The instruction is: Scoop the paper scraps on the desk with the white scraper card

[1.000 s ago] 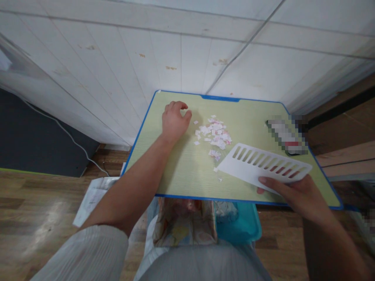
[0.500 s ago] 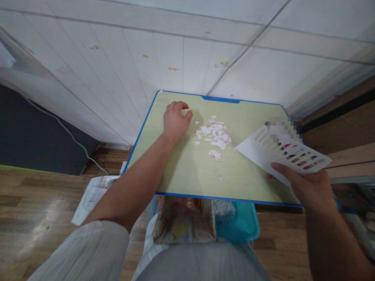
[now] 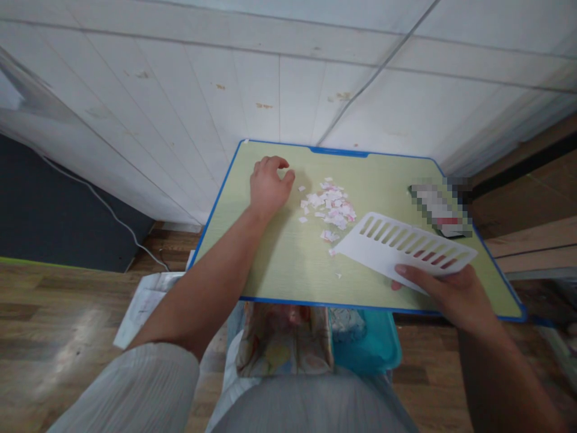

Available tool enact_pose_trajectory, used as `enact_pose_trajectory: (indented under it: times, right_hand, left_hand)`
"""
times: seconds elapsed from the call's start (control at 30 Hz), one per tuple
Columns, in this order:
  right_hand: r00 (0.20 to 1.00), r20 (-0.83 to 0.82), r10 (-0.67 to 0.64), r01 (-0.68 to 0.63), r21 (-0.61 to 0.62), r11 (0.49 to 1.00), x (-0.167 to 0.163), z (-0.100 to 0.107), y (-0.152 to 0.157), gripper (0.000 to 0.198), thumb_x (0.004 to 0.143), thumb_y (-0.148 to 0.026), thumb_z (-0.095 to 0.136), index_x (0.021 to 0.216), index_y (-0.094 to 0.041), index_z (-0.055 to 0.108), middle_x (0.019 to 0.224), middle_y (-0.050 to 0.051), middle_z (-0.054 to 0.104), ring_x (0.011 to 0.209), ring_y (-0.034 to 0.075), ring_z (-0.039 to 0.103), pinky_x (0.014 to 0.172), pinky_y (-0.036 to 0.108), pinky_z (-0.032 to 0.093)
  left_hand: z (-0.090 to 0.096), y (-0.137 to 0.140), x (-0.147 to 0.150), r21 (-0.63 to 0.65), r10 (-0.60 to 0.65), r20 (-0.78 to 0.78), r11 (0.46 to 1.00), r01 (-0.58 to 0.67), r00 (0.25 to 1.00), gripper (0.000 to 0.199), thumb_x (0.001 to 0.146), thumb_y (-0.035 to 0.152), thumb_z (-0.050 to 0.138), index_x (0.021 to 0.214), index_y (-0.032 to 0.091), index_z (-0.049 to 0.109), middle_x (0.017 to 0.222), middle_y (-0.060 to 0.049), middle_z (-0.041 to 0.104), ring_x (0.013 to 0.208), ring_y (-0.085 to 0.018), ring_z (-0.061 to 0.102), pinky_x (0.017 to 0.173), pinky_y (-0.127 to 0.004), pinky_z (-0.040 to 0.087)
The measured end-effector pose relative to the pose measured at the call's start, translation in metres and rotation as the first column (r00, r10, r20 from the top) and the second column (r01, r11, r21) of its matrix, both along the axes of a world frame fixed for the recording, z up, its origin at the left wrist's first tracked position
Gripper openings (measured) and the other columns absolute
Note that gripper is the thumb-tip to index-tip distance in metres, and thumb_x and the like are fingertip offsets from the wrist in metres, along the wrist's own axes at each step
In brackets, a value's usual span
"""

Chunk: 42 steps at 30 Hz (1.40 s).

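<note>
My right hand (image 3: 451, 294) grips a white slotted plastic panel (image 3: 378, 246), thumb on top and fingers underneath. The panel is held slanting over the right half of a small pale-green table (image 3: 279, 270) with a blue rim. Its near left corner reaches a stray paper scrap just below a loose heap of small white and pinkish paper scraps (image 3: 336, 204). To the left of the heap, my left hand (image 3: 271, 187) rests on the tabletop. Its fingers are curved with a gap between thumb and forefinger, and nothing is in it.
A blurred-out flat object (image 3: 439, 207) lies at the table's right side. Under the front edge are a turquoise tub (image 3: 378, 343) and a patterned cloth-like item (image 3: 283, 343). A white wall (image 3: 270, 84) stands directly behind the table.
My right hand has brought the panel left and toward me, uncovering the blurred object. The panel's corner has moved down to the scrap below the heap. My left hand has stayed in place.
</note>
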State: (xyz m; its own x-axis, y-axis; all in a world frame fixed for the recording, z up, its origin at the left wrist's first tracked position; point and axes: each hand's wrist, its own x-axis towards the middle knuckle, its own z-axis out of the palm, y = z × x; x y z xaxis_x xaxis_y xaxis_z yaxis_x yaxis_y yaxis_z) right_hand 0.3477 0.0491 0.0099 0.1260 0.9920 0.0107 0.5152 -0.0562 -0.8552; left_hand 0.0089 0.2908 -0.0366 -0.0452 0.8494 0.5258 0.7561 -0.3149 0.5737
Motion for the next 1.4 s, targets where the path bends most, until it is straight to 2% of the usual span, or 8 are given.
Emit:
enact_pose_trajectory:
  times: [0.4, 0.57, 0.7, 0.8, 1.0, 1.17, 1.3, 1.4]
  right_hand:
    - [0.994, 0.077, -0.083, 0.08, 0.036, 0.996, 0.003, 0.004, 0.002, 0.026, 0.086, -0.05, 0.087, 0.072, -0.028, 0.082, 0.087, 0.006, 0.086, 0.097, 0.035, 0.083, 0.096, 0.047, 0.067]
    - [0.964, 0.058, -0.258, 0.257, 0.027, 0.966, -0.005, 0.015, -0.001, 0.016, 0.086, -0.044, 0.088, 0.086, -0.028, 0.082, 0.085, 0.005, 0.086, 0.092, 0.036, 0.085, 0.091, 0.051, 0.069]
    - [0.985, 0.054, -0.162, 0.157, 0.093, 0.983, -0.01, 0.011, -0.001, 0.021, 0.087, -0.047, 0.088, 0.078, -0.029, 0.081, 0.086, 0.005, 0.086, 0.095, 0.036, 0.084, 0.096, 0.05, 0.067]
    - [0.993, 0.091, -0.075, 0.067, 0.089, 0.994, -0.011, 0.001, 0.002, 0.029, 0.089, -0.05, 0.084, 0.068, -0.03, 0.08, 0.088, 0.005, 0.086, 0.093, 0.033, 0.083, 0.09, 0.044, 0.068]
    - [0.981, 0.118, -0.156, 0.142, 0.118, 0.983, -0.014, -0.003, 0.012, 0.032, 0.087, -0.053, 0.083, 0.064, -0.03, 0.082, 0.1, 0.005, 0.089, 0.102, 0.033, 0.083, 0.091, 0.041, 0.068]
    - [0.99, 0.093, -0.103, 0.098, 0.054, 0.994, -0.015, -0.004, 0.014, 0.035, 0.087, -0.056, 0.085, 0.064, -0.03, 0.083, 0.096, 0.006, 0.089, 0.097, 0.033, 0.083, 0.086, 0.04, 0.068]
    - [0.976, 0.078, -0.204, 0.195, 0.117, 0.974, -0.015, -0.003, 0.013, 0.036, 0.09, -0.054, 0.083, 0.063, -0.03, 0.081, 0.099, 0.007, 0.089, 0.104, 0.035, 0.083, 0.096, 0.043, 0.067]
    - [0.982, 0.076, -0.175, 0.167, 0.093, 0.981, -0.018, 0.001, 0.011, 0.035, 0.091, -0.052, 0.082, 0.064, -0.029, 0.081, 0.1, 0.007, 0.089, 0.105, 0.035, 0.083, 0.098, 0.045, 0.065]
  left_hand:
    - [0.002, -0.001, 0.001, 0.005, 0.0, -0.006, 1.0, 0.0, 1.0, 0.008, 0.097, 0.024, 0.072, 0.104, 0.025, 0.069, 0.118, -0.01, 0.078, 0.119, -0.033, 0.068, 0.113, -0.049, 0.051]
    - [0.004, -0.003, 0.002, 0.003, 0.008, 0.009, 1.0, -0.008, 1.0, 0.008, 0.096, 0.023, 0.072, 0.103, 0.026, 0.069, 0.117, -0.01, 0.078, 0.119, -0.033, 0.068, 0.113, -0.049, 0.051]
    - [0.004, -0.004, 0.002, 0.013, 0.002, 0.018, 1.0, -0.002, 1.0, 0.008, 0.096, 0.023, 0.071, 0.102, 0.026, 0.069, 0.117, -0.01, 0.078, 0.119, -0.033, 0.068, 0.114, -0.05, 0.051]
    - [0.006, -0.006, 0.001, 0.002, 0.007, 0.015, 1.0, -0.007, 1.0, 0.008, 0.095, 0.022, 0.07, 0.103, 0.026, 0.07, 0.117, -0.01, 0.078, 0.119, -0.033, 0.068, 0.113, -0.051, 0.052]
    - [0.008, -0.007, 0.0, -0.02, 0.015, 0.016, 1.0, -0.015, 1.0, 0.007, 0.096, 0.024, 0.069, 0.103, 0.026, 0.071, 0.118, -0.01, 0.078, 0.12, -0.033, 0.069, 0.114, -0.051, 0.053]
    - [0.006, -0.007, -0.003, 0.006, 0.017, 0.011, 1.0, -0.017, 1.0, 0.008, 0.095, 0.025, 0.068, 0.102, 0.025, 0.072, 0.117, -0.011, 0.079, 0.117, -0.034, 0.07, 0.112, -0.052, 0.055]
    - [0.005, -0.006, -0.004, 0.027, 0.011, 0.012, 1.0, -0.011, 1.0, 0.008, 0.094, 0.026, 0.068, 0.102, 0.026, 0.072, 0.115, -0.011, 0.079, 0.116, -0.034, 0.071, 0.111, -0.053, 0.055]
    - [0.006, -0.006, -0.004, 0.026, 0.006, 0.017, 1.0, -0.007, 1.0, 0.009, 0.095, 0.026, 0.068, 0.102, 0.026, 0.072, 0.116, -0.011, 0.079, 0.117, -0.034, 0.07, 0.113, -0.053, 0.054]
